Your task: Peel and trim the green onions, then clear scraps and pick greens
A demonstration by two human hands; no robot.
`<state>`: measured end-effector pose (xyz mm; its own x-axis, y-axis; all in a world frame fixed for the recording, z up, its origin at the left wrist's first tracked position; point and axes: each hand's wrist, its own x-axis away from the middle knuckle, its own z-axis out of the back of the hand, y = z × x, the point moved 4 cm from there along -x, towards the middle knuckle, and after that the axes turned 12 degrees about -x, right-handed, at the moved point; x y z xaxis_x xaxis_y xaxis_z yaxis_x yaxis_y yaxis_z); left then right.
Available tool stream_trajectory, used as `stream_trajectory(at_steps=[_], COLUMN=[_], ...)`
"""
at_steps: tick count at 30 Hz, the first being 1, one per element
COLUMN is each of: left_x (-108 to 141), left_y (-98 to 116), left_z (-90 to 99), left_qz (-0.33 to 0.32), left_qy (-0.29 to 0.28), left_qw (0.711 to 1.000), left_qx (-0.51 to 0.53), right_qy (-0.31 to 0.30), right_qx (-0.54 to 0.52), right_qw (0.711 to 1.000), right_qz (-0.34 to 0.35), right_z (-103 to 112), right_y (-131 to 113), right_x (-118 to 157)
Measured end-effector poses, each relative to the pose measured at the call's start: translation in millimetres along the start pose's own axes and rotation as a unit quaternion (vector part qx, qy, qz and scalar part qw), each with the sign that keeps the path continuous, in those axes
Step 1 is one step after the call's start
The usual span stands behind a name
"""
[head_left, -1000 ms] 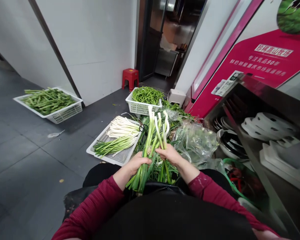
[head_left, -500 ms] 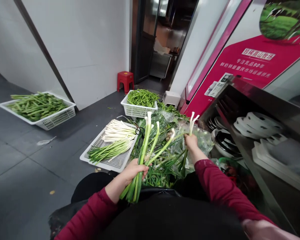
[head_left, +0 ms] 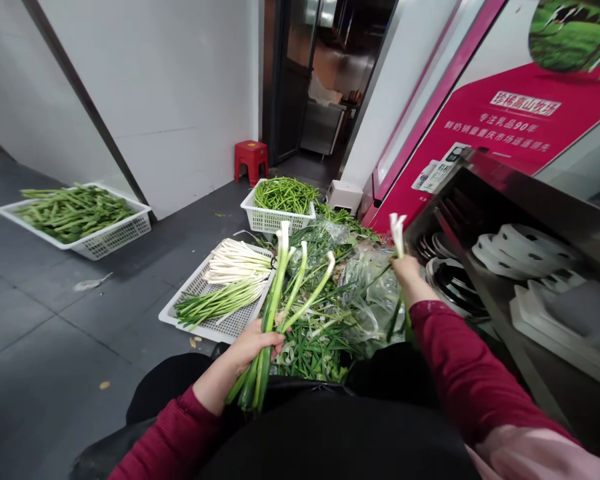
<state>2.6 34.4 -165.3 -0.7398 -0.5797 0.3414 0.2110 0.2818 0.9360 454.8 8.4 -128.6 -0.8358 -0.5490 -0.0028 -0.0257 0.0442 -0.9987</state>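
Note:
My left hand [head_left: 258, 344] is closed round a bunch of green scallions [head_left: 276, 293], white ends up and leaves hanging toward my lap. Out to the right, my right hand [head_left: 408, 270] grips a few more scallions [head_left: 397, 233], their white tips standing above the fist and green leaves hanging below. Between and beyond my hands lies a heap of loose leaves and trimmings [head_left: 315, 340] with clear plastic bags [head_left: 370, 293]. Left of the heap, a flat white basket [head_left: 169, 313] holds scallions laid in a row.
Behind the heap stands a white basket [head_left: 275, 222] of thin green stalks. Another basket [head_left: 123, 233] of green stalks is at the far left. A red stool [head_left: 251, 160] stands by the doorway. Metal shelves [head_left: 505, 333] with dishes are close on the right.
My right hand has moved right, away from the left one, with its scallions. My left hand and its bunch have shifted slightly left.

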Motion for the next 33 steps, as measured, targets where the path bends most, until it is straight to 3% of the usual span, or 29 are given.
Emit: stream_trajectory(at_steps=[4,7,10,13,15,21,24,28,33], left_x=[-2.4,-3.6,-4.4,-4.9,-4.8,-2.8,-1.1,-0.1,-0.3], left_y=[3.8,6.3,10.3,14.7,16.1,15.9,17.4,16.2,12.6], left_z=[5.1,1.5,-4.3,-7.9,-8.8,-7.1,-7.6,-8.8,-9.1], left_qz=[-0.014,-0.012,-0.018,-0.035,-0.037,-0.029,-0.058,-0.078,-0.136], left_qy=[0.054,0.064,0.071,0.085,0.088,0.094,0.105,0.140,0.198], left_qw=[0.997,0.993,0.987,0.981,0.984,0.995,0.992,0.981,0.946], left_qx=[-0.054,-0.098,-0.142,-0.173,-0.153,-0.031,-0.031,-0.108,-0.218], right_qy=[0.012,0.002,-0.106,-0.229,-0.268,-0.386,-0.383,-0.399,-0.365], right_qx=[0.084,0.092,0.010,-0.075,-0.081,-0.019,-0.043,-0.097,-0.132], right_qw=[0.996,0.996,0.990,0.951,0.940,0.920,0.921,0.906,0.911], right_qz=[-0.016,-0.009,-0.091,-0.195,-0.194,-0.065,-0.061,-0.105,-0.138], right_z=[-38.9,-73.0,-110.1,-136.3,-140.0,-136.8,-137.9,-139.9,-138.5], right_y=[41.8,52.0,51.7,45.3,36.6,13.2,13.7,17.4,14.0], right_x=[48.9,100.5,155.8,195.0,201.9,192.2,196.0,209.0,213.5])
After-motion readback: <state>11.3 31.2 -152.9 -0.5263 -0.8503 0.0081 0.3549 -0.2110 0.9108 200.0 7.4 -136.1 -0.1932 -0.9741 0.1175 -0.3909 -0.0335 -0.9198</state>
